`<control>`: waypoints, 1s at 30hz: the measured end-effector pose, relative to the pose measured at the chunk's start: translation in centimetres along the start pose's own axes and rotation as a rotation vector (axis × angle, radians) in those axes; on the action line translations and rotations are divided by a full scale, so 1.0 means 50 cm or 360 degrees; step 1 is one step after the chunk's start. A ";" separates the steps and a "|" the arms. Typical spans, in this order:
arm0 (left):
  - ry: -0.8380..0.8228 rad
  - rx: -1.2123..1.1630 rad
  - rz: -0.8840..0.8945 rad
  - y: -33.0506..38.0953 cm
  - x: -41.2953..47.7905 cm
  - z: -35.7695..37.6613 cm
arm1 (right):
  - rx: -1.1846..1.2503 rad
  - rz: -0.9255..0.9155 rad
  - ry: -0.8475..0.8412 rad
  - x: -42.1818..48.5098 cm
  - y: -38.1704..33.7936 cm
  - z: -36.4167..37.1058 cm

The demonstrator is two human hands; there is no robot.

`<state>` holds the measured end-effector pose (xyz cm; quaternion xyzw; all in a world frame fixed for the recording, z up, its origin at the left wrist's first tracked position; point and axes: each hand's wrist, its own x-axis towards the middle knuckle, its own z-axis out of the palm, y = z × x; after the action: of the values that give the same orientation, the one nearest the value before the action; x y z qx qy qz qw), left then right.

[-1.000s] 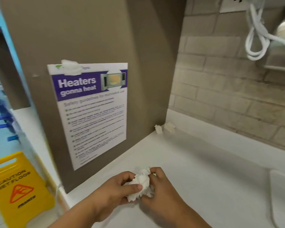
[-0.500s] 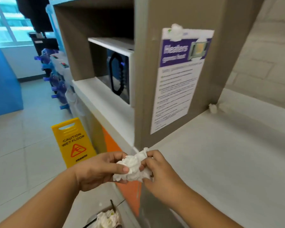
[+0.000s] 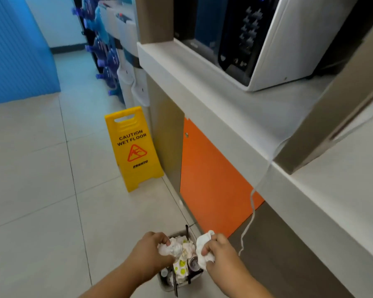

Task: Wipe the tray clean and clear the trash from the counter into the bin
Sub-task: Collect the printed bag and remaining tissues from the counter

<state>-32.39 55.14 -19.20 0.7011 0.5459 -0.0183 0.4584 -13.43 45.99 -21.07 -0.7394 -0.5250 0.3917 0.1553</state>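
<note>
A small bin [image 3: 182, 283] stands on the floor against the counter base, packed with crumpled paper and wrappers. Both hands hover right above it. My left hand [image 3: 148, 252] grips a crumpled white tissue wad [image 3: 170, 248] over the bin's left side. My right hand [image 3: 219, 250] pinches a second piece of white tissue [image 3: 204, 247] over the bin's right side. The white counter [image 3: 340, 175] runs along the right. No tray is in view.
A yellow wet-floor sign [image 3: 132, 147] stands on the tiles ahead, beside an orange cabinet panel [image 3: 211, 177]. A microwave [image 3: 256, 37] sits in a counter niche, and a white cord [image 3: 251, 214] hangs over the counter edge near my right hand. Blue water bottles [image 3: 105, 50] stack behind.
My view swung from the counter down to the floor. Both hands dropped from counter height to just above the bin and drew apart, each now holding its own piece of tissue.
</note>
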 end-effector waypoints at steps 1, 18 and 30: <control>0.0014 0.0021 -0.0006 -0.025 0.019 0.023 | -0.0010 0.0034 -0.0019 0.021 0.020 0.018; 0.0169 0.0351 0.0039 -0.380 0.380 0.425 | -0.0478 0.0020 -0.0326 0.438 0.325 0.374; -0.0072 0.0858 0.0160 -0.439 0.426 0.467 | -0.0995 -0.0072 -0.0588 0.473 0.355 0.395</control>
<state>-29.89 55.23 -57.58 0.8234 0.4754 -0.1558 0.2677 -13.11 56.54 -55.04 -0.6561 -0.6549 0.3358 -0.1671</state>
